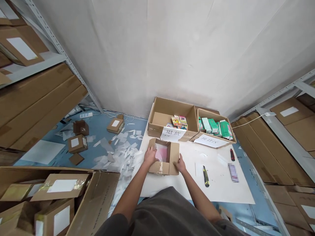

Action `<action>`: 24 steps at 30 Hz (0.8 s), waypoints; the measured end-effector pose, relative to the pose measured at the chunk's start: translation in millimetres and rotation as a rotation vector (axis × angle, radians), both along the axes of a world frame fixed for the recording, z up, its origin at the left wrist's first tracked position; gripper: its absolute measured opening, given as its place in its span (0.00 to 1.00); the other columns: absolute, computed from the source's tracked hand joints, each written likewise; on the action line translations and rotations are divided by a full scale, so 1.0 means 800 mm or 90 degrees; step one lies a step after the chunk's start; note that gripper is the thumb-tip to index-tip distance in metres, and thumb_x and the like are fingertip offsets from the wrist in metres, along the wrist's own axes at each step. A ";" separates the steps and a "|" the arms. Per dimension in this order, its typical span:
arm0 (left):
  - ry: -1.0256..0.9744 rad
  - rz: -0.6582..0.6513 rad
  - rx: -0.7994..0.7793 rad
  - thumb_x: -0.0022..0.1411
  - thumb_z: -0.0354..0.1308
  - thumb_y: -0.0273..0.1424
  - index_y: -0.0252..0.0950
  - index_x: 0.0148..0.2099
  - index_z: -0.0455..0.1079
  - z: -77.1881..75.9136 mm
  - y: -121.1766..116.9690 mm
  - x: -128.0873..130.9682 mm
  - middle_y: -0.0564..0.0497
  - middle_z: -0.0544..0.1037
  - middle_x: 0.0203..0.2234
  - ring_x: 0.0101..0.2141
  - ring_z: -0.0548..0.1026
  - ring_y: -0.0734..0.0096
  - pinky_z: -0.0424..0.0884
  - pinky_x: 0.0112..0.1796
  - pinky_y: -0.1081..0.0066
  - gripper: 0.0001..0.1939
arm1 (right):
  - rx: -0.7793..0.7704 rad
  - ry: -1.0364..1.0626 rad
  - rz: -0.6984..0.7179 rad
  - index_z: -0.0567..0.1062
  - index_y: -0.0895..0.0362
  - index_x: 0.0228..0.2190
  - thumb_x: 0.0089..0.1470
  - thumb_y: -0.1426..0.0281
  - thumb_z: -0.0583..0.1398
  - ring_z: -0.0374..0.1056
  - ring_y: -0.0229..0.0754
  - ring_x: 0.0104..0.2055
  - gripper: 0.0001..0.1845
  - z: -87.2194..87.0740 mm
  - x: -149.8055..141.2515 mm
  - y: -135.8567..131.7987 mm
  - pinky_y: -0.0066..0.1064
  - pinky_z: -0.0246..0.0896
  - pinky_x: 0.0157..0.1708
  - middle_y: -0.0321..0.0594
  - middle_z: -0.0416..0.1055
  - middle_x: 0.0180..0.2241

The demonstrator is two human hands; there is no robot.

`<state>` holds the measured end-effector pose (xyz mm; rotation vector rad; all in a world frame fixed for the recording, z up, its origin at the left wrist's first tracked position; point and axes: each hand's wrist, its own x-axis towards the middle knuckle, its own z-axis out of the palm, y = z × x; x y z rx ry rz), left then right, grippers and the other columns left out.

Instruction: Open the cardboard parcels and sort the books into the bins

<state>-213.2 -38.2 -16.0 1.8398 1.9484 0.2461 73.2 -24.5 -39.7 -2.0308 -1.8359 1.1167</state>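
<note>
A small cardboard box [174, 151] stands on the white table in front of me with its flaps open. Inside lies something flat and pink [161, 153], partly under what looks like clear wrapping; its kind is unclear. My left hand [150, 156] grips the box's left side, thumb over the edge. On the opposite side my right hand [181, 164] pinches the right flap near its front corner. To the right of the box rests a yellow-and-black utility knife [206, 177].
Behind stand a larger box [157, 129] with colourful small packs and another [232, 141] with green cartons, both bearing handwritten paper signs. A red cutter [232, 154] lies at the right. Paper scraps [123, 150] litter the floor. A big carton of parcels [103, 196] and loaded shelves flank me.
</note>
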 end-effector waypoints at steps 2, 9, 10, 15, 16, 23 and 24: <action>-0.050 -0.037 -0.004 0.41 0.76 0.50 0.39 0.66 0.67 -0.003 -0.016 -0.014 0.37 0.54 0.72 0.69 0.55 0.40 0.59 0.64 0.53 0.52 | 0.011 -0.070 -0.011 0.49 0.55 0.71 0.53 0.62 0.62 0.68 0.56 0.60 0.50 -0.006 -0.011 -0.005 0.43 0.66 0.56 0.53 0.68 0.60; -0.052 -0.044 -0.099 0.31 0.79 0.50 0.44 0.69 0.62 -0.021 -0.098 -0.006 0.41 0.35 0.76 0.72 0.38 0.28 0.60 0.62 0.39 0.62 | 0.038 -0.119 0.012 0.57 0.57 0.69 0.55 0.63 0.62 0.64 0.56 0.63 0.44 -0.006 -0.024 -0.002 0.42 0.62 0.61 0.55 0.65 0.63; -0.049 -0.029 -0.080 0.33 0.80 0.47 0.44 0.68 0.64 -0.022 -0.105 0.001 0.41 0.34 0.76 0.72 0.40 0.29 0.63 0.60 0.40 0.59 | 0.014 -0.092 0.021 0.57 0.56 0.69 0.57 0.62 0.62 0.64 0.55 0.64 0.42 -0.007 -0.022 -0.002 0.41 0.61 0.61 0.53 0.65 0.64; -0.072 -0.030 0.051 0.51 0.74 0.37 0.39 0.43 0.78 -0.028 -0.127 0.000 0.46 0.44 0.75 0.72 0.45 0.36 0.65 0.61 0.45 0.17 | -0.139 0.134 0.058 0.69 0.53 0.64 0.67 0.50 0.51 0.60 0.50 0.67 0.32 -0.015 -0.038 -0.009 0.43 0.60 0.62 0.45 0.66 0.65; -0.074 -0.032 0.065 0.54 0.72 0.36 0.38 0.37 0.78 -0.029 -0.130 -0.008 0.47 0.45 0.75 0.72 0.45 0.36 0.64 0.61 0.44 0.10 | -0.161 0.175 0.064 0.69 0.51 0.64 0.68 0.48 0.49 0.60 0.50 0.67 0.33 -0.017 -0.046 -0.009 0.44 0.61 0.61 0.43 0.66 0.66; -0.051 0.016 0.052 0.56 0.69 0.35 0.39 0.30 0.76 -0.028 -0.142 -0.054 0.51 0.47 0.75 0.72 0.43 0.36 0.65 0.60 0.41 0.07 | -0.018 -0.016 0.099 0.66 0.54 0.65 0.67 0.61 0.53 0.58 0.55 0.67 0.29 0.000 -0.106 0.007 0.48 0.56 0.64 0.50 0.65 0.64; -0.049 0.020 0.048 0.56 0.70 0.35 0.39 0.30 0.76 -0.028 -0.143 -0.054 0.52 0.47 0.75 0.72 0.44 0.36 0.65 0.60 0.41 0.07 | 0.058 -0.080 0.099 0.65 0.55 0.66 0.65 0.64 0.54 0.54 0.57 0.69 0.29 0.006 -0.115 0.008 0.49 0.52 0.66 0.52 0.62 0.66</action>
